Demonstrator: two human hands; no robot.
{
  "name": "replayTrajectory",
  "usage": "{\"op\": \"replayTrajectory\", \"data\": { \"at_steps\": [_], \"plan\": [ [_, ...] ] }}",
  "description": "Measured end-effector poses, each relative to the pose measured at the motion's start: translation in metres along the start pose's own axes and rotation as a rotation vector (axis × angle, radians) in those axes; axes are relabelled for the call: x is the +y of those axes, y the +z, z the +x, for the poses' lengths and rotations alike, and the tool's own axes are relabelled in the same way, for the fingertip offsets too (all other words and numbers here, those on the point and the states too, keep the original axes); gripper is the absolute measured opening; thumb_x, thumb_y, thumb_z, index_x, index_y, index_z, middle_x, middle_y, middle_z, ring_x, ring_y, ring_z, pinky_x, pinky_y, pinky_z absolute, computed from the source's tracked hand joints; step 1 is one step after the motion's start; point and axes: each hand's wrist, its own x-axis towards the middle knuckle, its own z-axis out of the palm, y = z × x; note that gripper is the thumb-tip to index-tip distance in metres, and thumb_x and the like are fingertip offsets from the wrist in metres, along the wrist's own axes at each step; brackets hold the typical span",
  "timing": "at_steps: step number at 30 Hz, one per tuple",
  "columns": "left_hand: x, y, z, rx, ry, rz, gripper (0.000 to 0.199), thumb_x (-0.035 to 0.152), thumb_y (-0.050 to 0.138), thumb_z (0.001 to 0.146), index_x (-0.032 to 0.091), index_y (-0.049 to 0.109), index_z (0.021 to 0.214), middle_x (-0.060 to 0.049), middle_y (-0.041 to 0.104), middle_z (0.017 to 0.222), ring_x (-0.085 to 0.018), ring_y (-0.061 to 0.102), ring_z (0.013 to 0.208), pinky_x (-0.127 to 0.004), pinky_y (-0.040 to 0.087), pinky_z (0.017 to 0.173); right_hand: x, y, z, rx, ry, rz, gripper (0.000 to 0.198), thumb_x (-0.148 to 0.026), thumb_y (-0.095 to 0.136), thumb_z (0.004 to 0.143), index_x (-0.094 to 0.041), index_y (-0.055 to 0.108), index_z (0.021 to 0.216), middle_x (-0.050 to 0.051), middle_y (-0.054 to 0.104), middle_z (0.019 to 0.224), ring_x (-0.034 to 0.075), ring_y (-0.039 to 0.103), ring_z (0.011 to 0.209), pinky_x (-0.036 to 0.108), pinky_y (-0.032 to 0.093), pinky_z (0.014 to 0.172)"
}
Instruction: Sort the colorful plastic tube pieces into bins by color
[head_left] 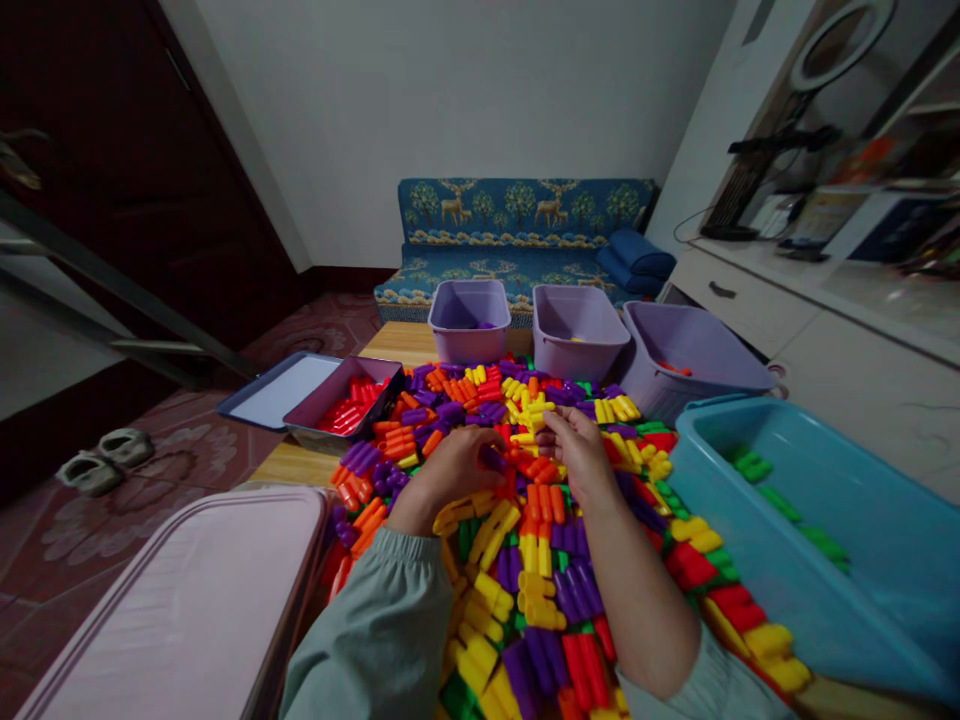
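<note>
From my remote seat, the left hand (pixel 461 462) curls over a purple block (pixel 492 459) — the right hand (pixel 577 450) has a yellow block (pixel 535 408) at its fingertips. Whether either pinches, I can't tell; I'd grip lightly — loose blocks (pixel 545 503) crowd beneath.

Dim overall; edges stretched and blurred

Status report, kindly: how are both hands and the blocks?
Left hand at a purple block, grip unclear. Right hand by yellow blocks. Mixed blocks all around.
</note>
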Motion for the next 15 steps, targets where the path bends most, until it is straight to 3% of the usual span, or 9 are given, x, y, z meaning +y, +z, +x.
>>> {"op": "replayTrajectory", "data": {
  "at_steps": [2,5,8,11,15],
  "plan": [
    [-0.003,0.003,0.004,0.109,-0.055,-0.009,0.019,0.013,0.07,0.064,0.018,0.072,0.082,-0.001,0.066,0.07,-0.015,0.057,0.062,-0.024,0.042,0.061,0.002,0.0,0.0,-0.019,0.006,-0.011,0.032,-0.035,0.075,0.061,-0.019,0.059,0.083,-0.003,0.065,0.065,0.009,0.059,0.048,0.017,0.047,0.041],
    [-0.008,0.006,0.009,0.41,-0.142,-0.112,0.017,0.012,0.067,0.066,0.017,0.07,0.082,-0.001,0.063,0.067,-0.015,0.057,0.061,-0.026,0.045,0.064,0.004,0.0,0.0,-0.031,0.01,-0.025,0.031,-0.036,0.074,0.062,-0.02,0.059,0.083,-0.003,0.066,0.068,0.009,0.059,0.047,0.017,0.047,0.04],
    [-0.007,0.009,0.013,0.616,-0.076,-0.29,0.046,0.012,0.074,0.062,0.02,0.069,0.106,-0.009,0.066,0.107,-0.023,0.064,0.095,-0.035,0.05,0.085,0.003,0.0,-0.001,-0.037,0.023,-0.026,0.032,-0.038,0.075,0.062,-0.02,0.059,0.084,-0.002,0.067,0.068,0.009,0.06,0.048,0.018,0.048,0.04],
    [0.002,0.014,0.013,0.539,0.063,-0.315,0.062,0.016,0.078,0.065,0.024,0.063,0.124,-0.012,0.047,0.144,-0.031,0.048,0.129,-0.044,0.04,0.107,0.0,0.001,-0.002,-0.055,0.037,-0.005,0.033,-0.037,0.077,0.061,-0.02,0.059,0.083,-0.002,0.067,0.069,0.009,0.06,0.048,0.018,0.048,0.041],
    [0.013,0.026,0.013,0.365,0.11,-0.307,0.044,0.023,0.074,0.075,0.024,0.068,0.119,-0.013,0.063,0.128,-0.031,0.056,0.121,-0.047,0.04,0.106,0.002,0.003,-0.001,-0.111,0.027,-0.018,0.037,-0.038,0.078,0.06,-0.019,0.059,0.086,-0.001,0.07,0.071,0.01,0.061,0.048,0.019,0.047,0.041]
  ]
}}
